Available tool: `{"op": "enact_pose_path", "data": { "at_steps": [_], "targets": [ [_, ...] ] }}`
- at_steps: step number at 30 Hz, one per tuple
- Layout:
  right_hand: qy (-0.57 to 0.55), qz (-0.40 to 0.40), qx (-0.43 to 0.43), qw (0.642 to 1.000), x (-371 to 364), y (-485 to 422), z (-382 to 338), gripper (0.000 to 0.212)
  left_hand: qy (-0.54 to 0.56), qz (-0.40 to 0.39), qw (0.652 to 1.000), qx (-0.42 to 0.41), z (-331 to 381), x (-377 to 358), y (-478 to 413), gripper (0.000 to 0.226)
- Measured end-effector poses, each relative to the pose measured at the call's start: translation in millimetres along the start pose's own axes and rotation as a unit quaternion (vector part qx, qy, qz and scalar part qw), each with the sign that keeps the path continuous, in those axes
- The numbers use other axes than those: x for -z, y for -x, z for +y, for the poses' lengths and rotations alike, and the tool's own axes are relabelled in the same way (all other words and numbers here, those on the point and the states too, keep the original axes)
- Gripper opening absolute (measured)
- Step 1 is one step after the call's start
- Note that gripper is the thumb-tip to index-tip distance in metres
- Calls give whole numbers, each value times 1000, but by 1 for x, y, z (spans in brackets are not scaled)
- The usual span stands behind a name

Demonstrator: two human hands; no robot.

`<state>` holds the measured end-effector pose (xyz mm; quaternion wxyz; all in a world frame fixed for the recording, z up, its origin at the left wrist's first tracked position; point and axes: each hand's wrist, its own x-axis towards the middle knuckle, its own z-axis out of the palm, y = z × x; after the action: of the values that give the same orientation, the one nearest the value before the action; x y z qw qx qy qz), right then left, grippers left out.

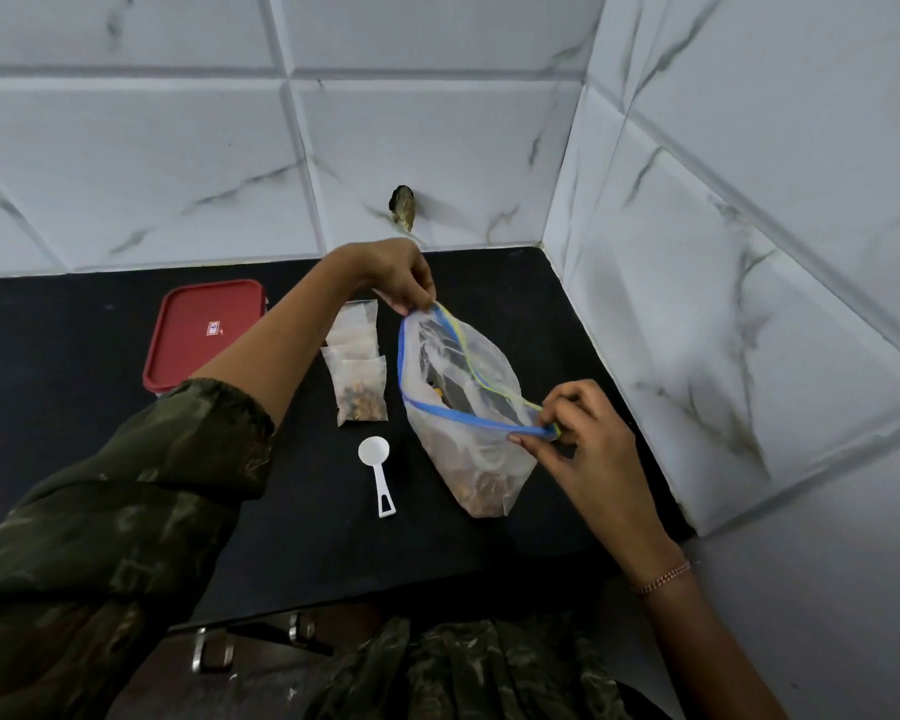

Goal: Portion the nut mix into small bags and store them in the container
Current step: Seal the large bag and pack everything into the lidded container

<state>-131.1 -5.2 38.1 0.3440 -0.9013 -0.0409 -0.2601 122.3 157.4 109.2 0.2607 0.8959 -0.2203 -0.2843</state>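
On the matt black worktop (126,418), in the corner of a wall (437,137) of glossy white tiles with grey marble veins, a large bag (489,366) of thin, cloudy, crinkled plastic stands half lifted. I take this bag as the centre of the clock, with 12 o'clock toward the back wall.

The mouth of the bag is open. One zip strip (468,415) is blue and the other is yellow-green, and the two curve apart like a long leaf. At the 12 o'clock end the left hand (401,278) pinches the corner of the mouth with curled fingertips, so its grip is closed on the bag. At about 4 o'clock the right hand (578,439) pinches the other corner between thumb and fingers, so this grip also is closed on the bag. The nut mix (487,493), brown and lumpy, lies in the bottom of the bag at 6 o'clock, touching the worktop.

At 9 o'clock, just beside the bag, several small bags (357,366) of thin translucent plastic lie flat and overlap in a row. The nearest one shows brown pieces in its lower half. At 8 o'clock lies a white plastic spoon (377,472) with a round bowl and a flat handle with a slot at its end. Further at 9 o'clock, well apart, stands the container (204,340), rectangular with rounded corners, under a smooth red lid.

The left arm wears a dark green patterned sleeve (126,511), and a thin beaded bracelet (663,576) is on the right wrist.
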Motion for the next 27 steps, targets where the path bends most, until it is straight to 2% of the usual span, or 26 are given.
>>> {"op": "enact_pose_path", "data": {
  "at_steps": [3, 7, 10, 13, 17, 19, 22, 23, 24, 25, 26, 27],
  "targets": [
    [39, 21, 11, 999, 11, -5, 0, 27, -62, 75, 995, -9, 1, 5, -3, 9],
    [129, 15, 23, 991, 25, -14, -3, 26, -103, 124, 987, -29, 0, 6, -7, 23],
    [127, 85, 44, 987, 32, -19, -16, 28, -105, 178, 978, -26, 13, 7, -8, 16],
    [106, 159, 74, 979, 33, -19, -24, 29, 62, 189, 980, 10, 29, 13, -7, 19],
    [33, 151, 3, 988, 37, -27, -15, 24, 224, 160, 959, 74, 28, 16, 3, 33],
    [-7, 181, -5, 983, 40, -31, -15, 18, 293, 180, 937, 60, 26, 16, 7, 36],
    [-49, 189, -59, 979, 35, -42, -12, 16, 364, 216, 906, 24, 23, 12, 8, 24],
    [-61, 178, -85, 978, 32, -47, -8, 17, 328, 226, 917, 20, 22, 8, 8, 17],
    [-81, 170, -108, 976, 28, -51, -3, 18, 226, 239, 944, 21, 21, 2, 8, 16],
    [-110, 168, -122, 972, 25, -55, 2, 18, 76, 258, 963, 19, 20, -6, 10, 23],
    [-137, 172, -126, 967, 22, -58, 4, 19, -59, 279, 958, -8, 22, -17, 12, 33],
    [-157, 179, -121, 964, 20, -61, 5, 21, -128, 296, 944, -71, 27, -29, 15, 41]
  ]
}}
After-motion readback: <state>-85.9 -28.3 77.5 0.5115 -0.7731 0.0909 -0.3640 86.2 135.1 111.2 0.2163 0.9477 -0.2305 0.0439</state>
